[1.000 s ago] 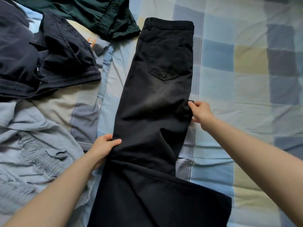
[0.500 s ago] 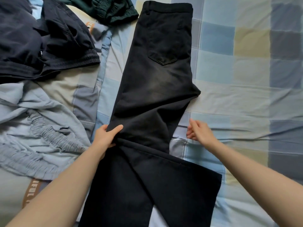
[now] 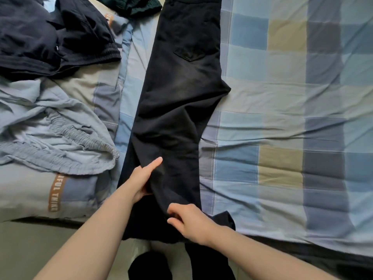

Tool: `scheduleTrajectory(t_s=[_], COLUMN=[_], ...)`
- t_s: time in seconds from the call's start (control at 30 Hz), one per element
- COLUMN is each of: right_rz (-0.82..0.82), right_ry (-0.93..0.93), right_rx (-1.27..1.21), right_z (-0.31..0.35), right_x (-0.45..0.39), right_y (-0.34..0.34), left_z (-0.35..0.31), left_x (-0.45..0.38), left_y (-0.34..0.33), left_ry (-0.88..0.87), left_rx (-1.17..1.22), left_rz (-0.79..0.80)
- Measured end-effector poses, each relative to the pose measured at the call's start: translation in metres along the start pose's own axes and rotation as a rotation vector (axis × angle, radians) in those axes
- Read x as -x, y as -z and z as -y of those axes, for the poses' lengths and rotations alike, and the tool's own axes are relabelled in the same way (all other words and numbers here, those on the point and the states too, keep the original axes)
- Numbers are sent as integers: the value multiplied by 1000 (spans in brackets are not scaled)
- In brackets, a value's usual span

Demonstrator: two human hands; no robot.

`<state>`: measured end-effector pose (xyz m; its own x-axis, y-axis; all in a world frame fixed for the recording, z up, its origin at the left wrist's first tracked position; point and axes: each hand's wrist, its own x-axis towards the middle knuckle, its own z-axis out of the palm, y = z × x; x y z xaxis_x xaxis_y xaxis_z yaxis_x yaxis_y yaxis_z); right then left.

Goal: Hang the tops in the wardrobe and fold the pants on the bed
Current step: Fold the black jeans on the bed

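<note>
Black pants (image 3: pixel 181 102) lie lengthwise on the bed (image 3: pixel 282 118), waistband at the far end, one leg stacked over the other, hems hanging off the near edge.

Changed in the last second: right hand (image 3: pixel 193 223) has left the crotch point at the pants' right edge and come down to the lower leg near the bed's edge. Its fingers (image 3: pixel 173 214) are now curled, pinching the black cloth. Left hand (image 3: pixel 141 179) has slid a little inward; thumb lies straight on top of the cloth, other fingers tucked under a fold (gripping the layers, it seems).

Reading: smoothing looks finished; both hands are placed to lift the legs toward the waistband, so the first fold is probably next.

Surface: checked quilt in blue, grey and olive, creased. Left of the pants, well apart from them: a dark navy garment (image 3: pixel 40 37), a pale blue garment with elastic waist (image 3: pixel 56 134), a dark green one (image 3: pixel 131 5) at the top edge. Pale floor (image 3: pixel 30 249) below the bed.
</note>
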<state>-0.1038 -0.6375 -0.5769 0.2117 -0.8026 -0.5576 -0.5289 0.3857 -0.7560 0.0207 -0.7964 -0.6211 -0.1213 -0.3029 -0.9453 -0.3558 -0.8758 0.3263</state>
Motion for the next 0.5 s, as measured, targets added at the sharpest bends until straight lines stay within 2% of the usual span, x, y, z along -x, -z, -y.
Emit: scheduleTrajectory(t_s=[0.1,0.27,0.33,0.37,0.43,0.5], right_rz=[-41,-163,-129,-167,-413,-686], right_ry=[-22,-126,-145,-147,-257,-521], right_rx=[-100,-228,-299,-292,-247,-267], right_z=[26,70,86,83,65,28], right_x=[0,-11,-16,-21,-31,-34], right_y=[-41,-107,-128,-130,-120,-97], left_z=[21,56,70,74,82,91], left_x=[9,30,37,38,39,37], left_y=[17,70,97,108,129,141], left_ry=[-29,22,-8,-40,-87,-128], left_rx=[-168,-297,-280,-279,-331,-403], left_rz=[-60,111,100,59,4,10])
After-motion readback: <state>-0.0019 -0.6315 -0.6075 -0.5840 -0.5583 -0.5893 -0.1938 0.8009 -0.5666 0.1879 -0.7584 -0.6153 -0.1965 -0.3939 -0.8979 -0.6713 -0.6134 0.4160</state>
